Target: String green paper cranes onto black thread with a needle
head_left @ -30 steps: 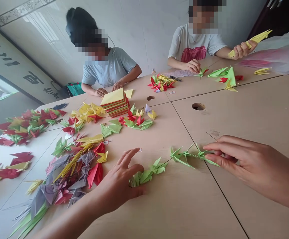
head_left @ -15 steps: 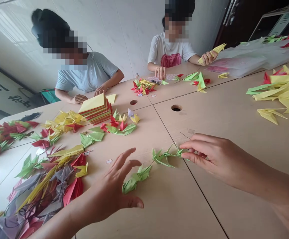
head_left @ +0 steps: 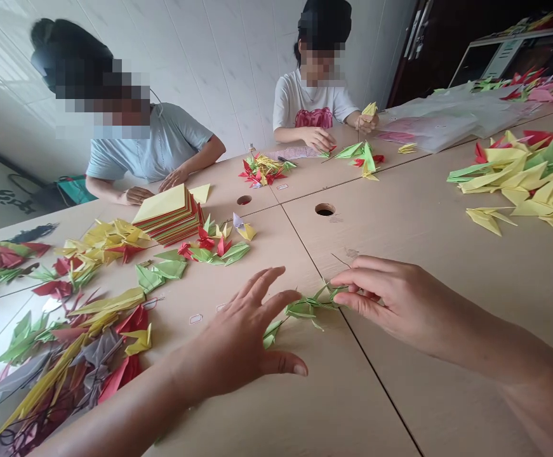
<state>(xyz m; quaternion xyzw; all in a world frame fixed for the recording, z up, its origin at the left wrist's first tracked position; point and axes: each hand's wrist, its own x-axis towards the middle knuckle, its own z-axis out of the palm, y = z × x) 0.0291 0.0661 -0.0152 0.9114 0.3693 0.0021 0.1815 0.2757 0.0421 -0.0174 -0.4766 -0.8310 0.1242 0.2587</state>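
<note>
My right hand [head_left: 390,292] is closed in a pinch at the right end of a row of folded green paper cranes [head_left: 307,309]. A thin dark string [head_left: 340,261] sticks out above its fingertips, and a dark line also runs between the cranes. Over the left part of the row hovers my left hand [head_left: 238,333], open, thumb and fingers spread apart with nothing between them. It covers most of the leftmost green crane [head_left: 271,334].
Mixed folded cranes [head_left: 109,349] are heaped at the left, more yellow ones [head_left: 533,181] at the right. A stack of coloured paper [head_left: 169,212] stands ahead near a table hole [head_left: 325,209]. Two people sit opposite; one holds a yellow paper bundle [head_left: 369,110].
My left hand has moved right along the green cranes, still open. My right hand keeps its pinch. Across the table, a person's yellow bundle has come lower and closer in. The view has shifted slightly.
</note>
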